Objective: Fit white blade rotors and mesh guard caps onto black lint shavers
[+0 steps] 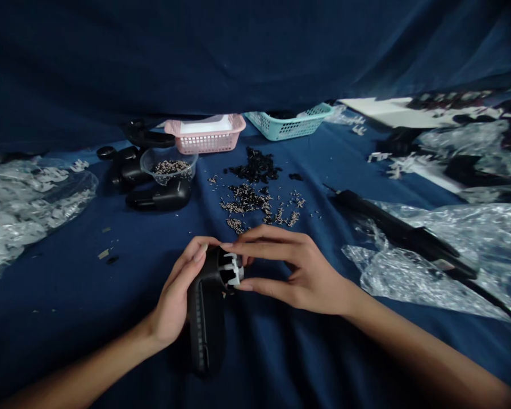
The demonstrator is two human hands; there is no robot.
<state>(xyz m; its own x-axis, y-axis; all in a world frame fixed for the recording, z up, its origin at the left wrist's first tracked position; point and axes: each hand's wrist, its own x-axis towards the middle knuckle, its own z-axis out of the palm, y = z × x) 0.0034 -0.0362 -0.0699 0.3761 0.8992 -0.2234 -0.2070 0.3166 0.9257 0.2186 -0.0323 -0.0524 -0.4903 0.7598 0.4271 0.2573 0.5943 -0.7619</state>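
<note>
My left hand [181, 295] is wrapped round the head of a black pistol-shaped plastic housing [208, 324], whose handle points down toward me. A light grey pronged plastic piece [234, 270] sits at the housing's open right end, partly inside it. My right hand [293, 267] has its thumb and fingers closed about that grey piece, with the fingertips touching it and the housing's rim. Part of the piece is hidden by the fingers.
Loose screws [247, 199] and small black parts [255, 165] lie ahead. A screw bowl [169, 165] stands among black housings [159, 196]. Pink [208, 143] and teal [293, 130] baskets are behind. An electric screwdriver [400, 233] rests right on plastic bags [451, 284]; another bag [34, 204] lies left.
</note>
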